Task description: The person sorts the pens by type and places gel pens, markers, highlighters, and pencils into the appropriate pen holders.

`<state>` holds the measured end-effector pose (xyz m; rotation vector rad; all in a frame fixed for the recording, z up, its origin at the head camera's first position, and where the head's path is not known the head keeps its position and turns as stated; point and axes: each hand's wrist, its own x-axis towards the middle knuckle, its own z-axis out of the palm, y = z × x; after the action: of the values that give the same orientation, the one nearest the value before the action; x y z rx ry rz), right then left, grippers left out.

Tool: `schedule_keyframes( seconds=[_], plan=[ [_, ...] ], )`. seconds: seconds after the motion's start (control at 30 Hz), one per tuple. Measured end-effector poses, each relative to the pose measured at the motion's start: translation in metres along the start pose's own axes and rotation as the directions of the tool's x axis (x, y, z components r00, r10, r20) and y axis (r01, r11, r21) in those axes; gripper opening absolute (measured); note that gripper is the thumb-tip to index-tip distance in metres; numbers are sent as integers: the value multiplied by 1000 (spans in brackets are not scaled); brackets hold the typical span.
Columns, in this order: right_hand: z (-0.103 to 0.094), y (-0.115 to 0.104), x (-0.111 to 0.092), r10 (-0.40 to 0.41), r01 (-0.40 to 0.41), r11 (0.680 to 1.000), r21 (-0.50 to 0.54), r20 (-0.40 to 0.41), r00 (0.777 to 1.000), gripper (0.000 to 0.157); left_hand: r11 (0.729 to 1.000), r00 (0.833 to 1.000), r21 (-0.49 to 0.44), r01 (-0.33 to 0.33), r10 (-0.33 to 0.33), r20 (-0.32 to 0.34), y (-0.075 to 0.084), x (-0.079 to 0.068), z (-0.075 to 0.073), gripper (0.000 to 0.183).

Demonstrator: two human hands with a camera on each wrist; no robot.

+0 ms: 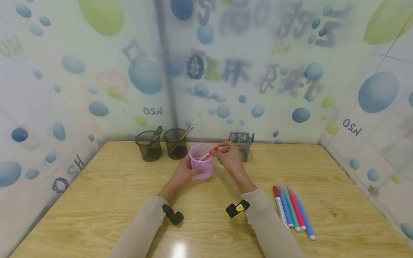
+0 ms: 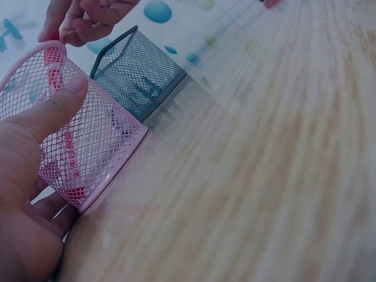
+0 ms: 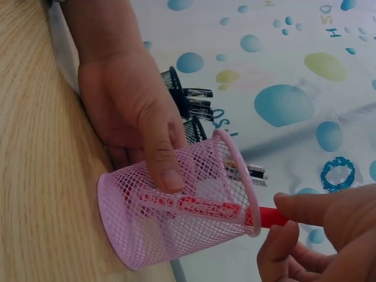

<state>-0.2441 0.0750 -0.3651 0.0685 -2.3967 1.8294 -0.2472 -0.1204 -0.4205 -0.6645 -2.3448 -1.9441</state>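
Note:
A pink mesh pen holder (image 1: pixel 206 166) stands on the table. My left hand (image 1: pixel 183 171) grips its side, with the thumb lying across the near face in the left wrist view. Between thumb and fingers, my right hand (image 1: pixel 231 160) pinches the red cap of a white marker (image 3: pixel 271 217) at the holder's rim. The marker's white body with red print slants down inside the holder, visible through the mesh. Its lower end lies near the holder's base in the left wrist view.
Two black mesh pen holders (image 1: pixel 151 152) with pens stand behind, to the left. A dark rectangular mesh holder (image 1: pixel 244 147) sits behind the right hand. Several markers (image 1: pixel 292 211), red, blue, green and pink, lie side by side at the right. A patterned wall (image 1: pixel 206 104) closes the back.

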Motion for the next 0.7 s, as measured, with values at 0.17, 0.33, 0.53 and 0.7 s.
schedule_keyframes(
  seconds=[0.17,0.33,0.53,0.7],
  plan=[
    [-7,-6,-3,25,-24,1000,-19,52,998,37,1000,1000,12,25,-24,-14,1,-1,1,76],
    [-12,-9,-5,36,-34,999,-32,70,997,38,997,996,29,73,-72,-55,4,-4,3,79],
    [-20,-10,-8,7,-3,999,-45,80,997,42,994,991,34,101,-98,-91,9,-6,7,80],
    [-36,-14,-15,-9,13,999,-47,83,997,42,997,996,-32,74,-75,-41,6,-4,4,81]
  ],
)
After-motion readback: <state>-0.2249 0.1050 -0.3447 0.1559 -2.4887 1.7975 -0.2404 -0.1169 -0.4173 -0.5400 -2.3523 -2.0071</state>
